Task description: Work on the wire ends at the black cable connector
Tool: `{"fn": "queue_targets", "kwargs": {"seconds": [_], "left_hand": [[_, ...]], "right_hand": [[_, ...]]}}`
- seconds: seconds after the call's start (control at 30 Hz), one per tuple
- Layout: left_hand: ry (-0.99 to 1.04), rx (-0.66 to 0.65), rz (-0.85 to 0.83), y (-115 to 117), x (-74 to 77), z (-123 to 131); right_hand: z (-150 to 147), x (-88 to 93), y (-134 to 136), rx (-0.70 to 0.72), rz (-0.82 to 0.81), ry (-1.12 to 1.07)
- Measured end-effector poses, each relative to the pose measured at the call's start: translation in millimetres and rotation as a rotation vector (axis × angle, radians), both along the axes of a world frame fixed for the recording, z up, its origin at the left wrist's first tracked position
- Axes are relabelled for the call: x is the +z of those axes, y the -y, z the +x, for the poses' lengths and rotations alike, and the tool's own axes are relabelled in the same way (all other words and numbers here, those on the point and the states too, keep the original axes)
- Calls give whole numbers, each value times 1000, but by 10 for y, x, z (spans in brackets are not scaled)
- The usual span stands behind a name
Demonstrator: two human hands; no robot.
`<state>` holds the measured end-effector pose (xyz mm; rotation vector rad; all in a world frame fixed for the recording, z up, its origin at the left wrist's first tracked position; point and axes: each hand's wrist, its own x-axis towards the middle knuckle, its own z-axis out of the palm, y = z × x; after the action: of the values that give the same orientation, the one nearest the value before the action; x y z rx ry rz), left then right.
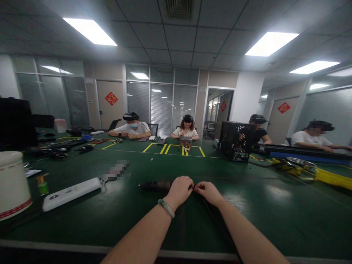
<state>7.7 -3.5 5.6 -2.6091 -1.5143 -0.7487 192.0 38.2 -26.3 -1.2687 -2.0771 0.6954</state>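
Note:
My left hand [179,190] is curled shut round the right end of a dark, cylinder-shaped tool [154,185] that lies on the green table [129,216]. A pale green bracelet sits on that wrist. Right beside it my right hand [209,191] has its fingers pinched together at the tool's end, where a thin dark cable [213,216] runs back toward me. What the right fingers pinch is too small to make out.
A white power strip [70,193] lies left of my hands, with a small green bottle [42,184] and a white bucket [12,183] further left. A black crate [236,141] stands at mid-right, yellow and blue items [324,176] at far right. Several people sit along the far side.

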Motion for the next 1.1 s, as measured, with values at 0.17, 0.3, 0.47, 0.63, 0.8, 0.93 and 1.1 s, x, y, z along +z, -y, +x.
{"fn": "queue_targets", "kwargs": {"seconds": [0.17,0.3,0.47,0.63,0.8,0.93,1.1], "left_hand": [[20,17,6,31,26,1],[15,8,3,37,35,-9],[23,-19,26,24,14,-11],[40,-16,34,-7,-22,-16],[-19,-22,35,-9,-27,-6],[-17,-1,36,-10,-21,-12],[-23,-23,43,-12,-23,-17]], "right_hand": [[3,32,14,3,-12,-11],[11,23,12,7,-2,-15],[19,10,2,17,6,-20],[23,9,9,8,-10,-16],[5,20,18,12,4,-20],[2,5,0,-9,-24,-32],[5,7,-5,10,-10,-26]]}}
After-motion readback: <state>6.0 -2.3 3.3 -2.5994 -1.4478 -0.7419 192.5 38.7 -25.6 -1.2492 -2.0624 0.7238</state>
